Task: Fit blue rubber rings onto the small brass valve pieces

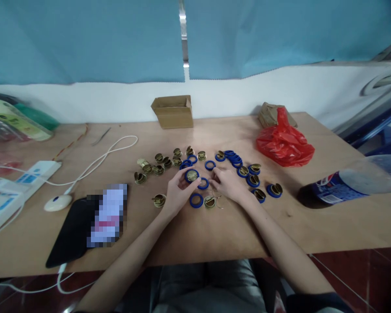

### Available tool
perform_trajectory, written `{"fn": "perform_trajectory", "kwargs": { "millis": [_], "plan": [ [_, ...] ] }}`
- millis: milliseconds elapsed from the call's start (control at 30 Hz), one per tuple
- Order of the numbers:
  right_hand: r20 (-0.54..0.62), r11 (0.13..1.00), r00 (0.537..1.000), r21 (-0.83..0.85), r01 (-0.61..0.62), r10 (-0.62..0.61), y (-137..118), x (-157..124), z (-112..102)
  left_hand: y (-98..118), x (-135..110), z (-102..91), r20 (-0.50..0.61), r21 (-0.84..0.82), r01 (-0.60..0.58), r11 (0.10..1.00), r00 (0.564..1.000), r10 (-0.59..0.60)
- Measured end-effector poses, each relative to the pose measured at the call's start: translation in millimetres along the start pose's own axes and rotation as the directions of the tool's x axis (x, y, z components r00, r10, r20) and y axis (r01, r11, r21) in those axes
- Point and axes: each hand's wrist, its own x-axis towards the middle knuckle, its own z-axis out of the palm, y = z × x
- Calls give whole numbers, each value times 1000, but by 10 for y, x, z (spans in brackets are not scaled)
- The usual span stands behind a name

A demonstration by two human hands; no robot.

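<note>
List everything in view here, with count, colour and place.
metal pieces: over a dozen, brass-coloured, mid-table
rings: over a dozen, blue, mid-table
cardboard box: one, brown, back centre
package: one, brown, back right
plastic bag: one, red, right
bottle: one, clear, blue-labelled, far right
frame: one, blue, right edge
phone: one, screen lit, front left
slab: one, black, beside phone
round device: one, white, left
power strip: one, white-blue, far left
cables: several, white, left
packaging: count unclear, mixed colours, far left
table: one, light brown, beneath
sheeting: count unclear, blue, top
wall: one, white, behind
left hand: one, bare, holding ringed metal piece
right hand: one, bare, beside loose rings
</note>
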Motion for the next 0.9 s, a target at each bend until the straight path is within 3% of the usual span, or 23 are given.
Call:
{"fn": "perform_trajectory", "kwargs": {
  "millis": [233, 533, 900],
  "plan": [
    [14, 997, 1000, -76, 8, -7, 54, 12, -52, 10, -2, 8, 4, -7, 2, 1000, 1000, -2],
    [-124, 992, 991, -103, -67, 54, -6, -16, -93, 17, -8, 6, 4, 10, -15, 1000, 1000, 15],
    [18, 994, 998, -90, -53, 55, 20, -1, 1, 44, -21, 24, -1, 23, -3, 1000, 1000, 3]
  ]
}}
